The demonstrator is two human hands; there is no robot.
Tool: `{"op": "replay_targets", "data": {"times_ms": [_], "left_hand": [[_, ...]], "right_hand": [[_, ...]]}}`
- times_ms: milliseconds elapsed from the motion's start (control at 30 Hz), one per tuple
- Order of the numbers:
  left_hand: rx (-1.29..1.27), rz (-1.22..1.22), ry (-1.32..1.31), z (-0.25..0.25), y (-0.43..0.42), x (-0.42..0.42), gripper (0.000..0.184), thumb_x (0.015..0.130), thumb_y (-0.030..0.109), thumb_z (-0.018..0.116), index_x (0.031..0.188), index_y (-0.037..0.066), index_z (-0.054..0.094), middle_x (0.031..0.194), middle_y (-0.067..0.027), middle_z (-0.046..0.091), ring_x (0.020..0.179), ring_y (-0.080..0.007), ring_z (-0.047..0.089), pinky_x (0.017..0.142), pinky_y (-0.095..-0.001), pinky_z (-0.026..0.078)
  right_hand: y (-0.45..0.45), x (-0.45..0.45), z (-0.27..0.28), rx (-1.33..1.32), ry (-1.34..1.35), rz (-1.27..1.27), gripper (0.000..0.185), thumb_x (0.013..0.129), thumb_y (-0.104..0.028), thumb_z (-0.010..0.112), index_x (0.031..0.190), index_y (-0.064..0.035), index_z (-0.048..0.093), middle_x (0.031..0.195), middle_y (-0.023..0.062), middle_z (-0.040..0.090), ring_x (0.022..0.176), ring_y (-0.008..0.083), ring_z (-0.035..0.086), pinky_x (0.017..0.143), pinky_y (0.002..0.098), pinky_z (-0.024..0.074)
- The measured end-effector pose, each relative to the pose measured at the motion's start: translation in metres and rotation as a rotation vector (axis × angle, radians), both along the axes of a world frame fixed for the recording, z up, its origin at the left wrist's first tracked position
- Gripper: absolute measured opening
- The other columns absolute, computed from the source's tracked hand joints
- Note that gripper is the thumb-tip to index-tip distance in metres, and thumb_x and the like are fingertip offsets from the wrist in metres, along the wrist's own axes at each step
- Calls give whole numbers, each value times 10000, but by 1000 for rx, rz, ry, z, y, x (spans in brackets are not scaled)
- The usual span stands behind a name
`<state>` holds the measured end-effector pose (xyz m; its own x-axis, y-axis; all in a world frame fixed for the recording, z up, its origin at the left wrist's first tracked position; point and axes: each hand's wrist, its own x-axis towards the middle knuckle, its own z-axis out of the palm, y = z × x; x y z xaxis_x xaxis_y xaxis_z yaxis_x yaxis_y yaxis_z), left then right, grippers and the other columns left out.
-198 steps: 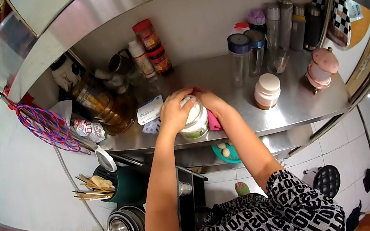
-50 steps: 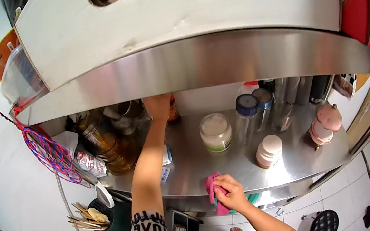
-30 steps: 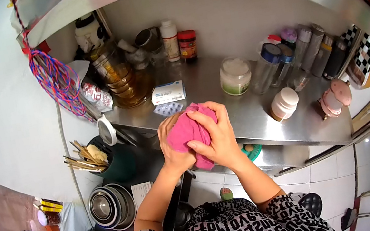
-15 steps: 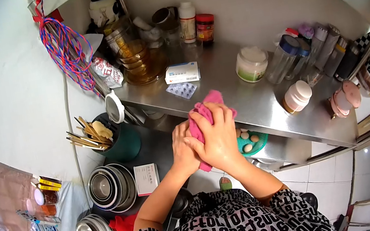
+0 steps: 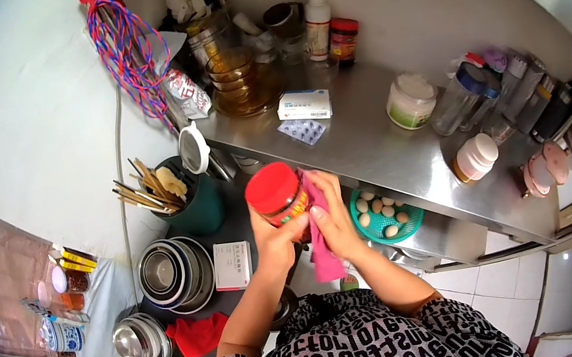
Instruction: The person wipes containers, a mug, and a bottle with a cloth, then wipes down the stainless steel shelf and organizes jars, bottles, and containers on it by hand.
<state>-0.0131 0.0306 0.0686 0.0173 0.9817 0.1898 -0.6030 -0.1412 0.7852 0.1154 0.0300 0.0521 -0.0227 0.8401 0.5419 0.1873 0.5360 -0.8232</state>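
A jar with a red lid (image 5: 273, 189) is gripped by my left hand (image 5: 276, 245), its lid tilted up and to the left. My right hand (image 5: 334, 217) is closed on a pink cloth (image 5: 326, 248), which presses against the jar's right side and hangs below it. My fingers and the cloth hide most of the jar's label. Both hands are in front of the steel shelf's (image 5: 364, 142) near edge. Beyond them on that shelf lie a white medicine box (image 5: 304, 105) and a blister pack (image 5: 302, 131).
A green basket of eggs (image 5: 409, 225) sits lower, right of my hands. To the left are a green chopstick holder (image 5: 194, 211), stacked metal bowls (image 5: 198, 266) and a white box (image 5: 232, 266). Jars and amber glass bowls (image 5: 232, 73) stand on the shelf.
My hands were clasped over the bunched pink cloth, with no jar showing. Now the red-lidded jar shows in my left hand, and the cloth is at its right side. The view has shifted slightly.
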Motion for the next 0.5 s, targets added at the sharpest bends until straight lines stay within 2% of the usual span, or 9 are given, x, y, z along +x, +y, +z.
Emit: {"op": "replay_targets", "data": {"times_ms": [100,133,233,267,300,367,400,433,500], "left_hand": [[-54,104,-176,-10,7,-9,530,845,89,657,1317,11,428,1190,-145,600,1066,-262,624,941,-400,510],[-178,107,-230,-14,6,-10,456,898,107,603,1314,20,437,1201,-142,600,1069,-268,624,948,-410,509],[-59,164,-172,-23,-7,7,569,888,166,630,1388,35,391,1283,-155,554,1185,-300,560,1025,-451,454],[-36,135,-285,-20,-9,11,618,833,120,691,1363,31,385,1264,-152,548,1145,-276,577,997,-426,475],[5,83,-334,-16,-12,12,677,817,128,702,1393,26,361,1326,-153,509,1233,-299,520,1046,-448,434],[26,63,-326,-16,-16,15,744,804,263,732,1413,32,372,1341,-136,518,1283,-312,487,1098,-454,386],[-13,23,-345,-19,-16,12,784,779,305,761,1408,28,383,1345,-121,519,1289,-299,481,1110,-448,373],[-16,29,-348,-21,-19,13,784,779,305,761,1408,28,383,1345,-121,519,1289,-299,481,1110,-448,373],[-38,14,-378,-22,-26,13,786,776,345,762,1396,25,400,1343,-113,524,1278,-287,493,1109,-440,376]], "right_hand": [[-20,-26,-36,-63,76,-66,760,949,-445,529,1472,17,229,1435,257,277,1363,402,269,1135,456,229],[-25,-38,-34,6,36,-92,830,957,-474,509,1487,37,126,1471,269,214,1376,413,236,1143,470,201],[-29,-62,-44,-4,297,-227,824,979,-489,441,1482,66,98,1481,260,213,1378,395,241,1143,472,194],[-21,-61,-43,68,339,-246,805,988,-531,377,1485,54,136,1460,243,262,1358,371,276,1130,461,226],[-14,-61,-34,151,368,-298,730,1004,-539,296,1439,46,271,1416,225,331,1306,348,365,1102,446,282],[-13,-49,-20,87,509,-145,668,1017,-525,249,1358,33,384,1388,215,358,1221,337,467,1047,440,359],[-14,-48,-8,-20,574,-169,603,1031,-486,248,1277,27,449,1309,206,447,1117,304,548,989,418,414],[-7,-40,-9,-212,707,-151,577,1037,-476,288,1181,29,527,1123,170,584,1017,251,599,926,379,452],[2,-24,2,-416,792,-31,564,1040,-470,321,1045,26,591,927,107,646,919,197,614,875,338,469]]}}
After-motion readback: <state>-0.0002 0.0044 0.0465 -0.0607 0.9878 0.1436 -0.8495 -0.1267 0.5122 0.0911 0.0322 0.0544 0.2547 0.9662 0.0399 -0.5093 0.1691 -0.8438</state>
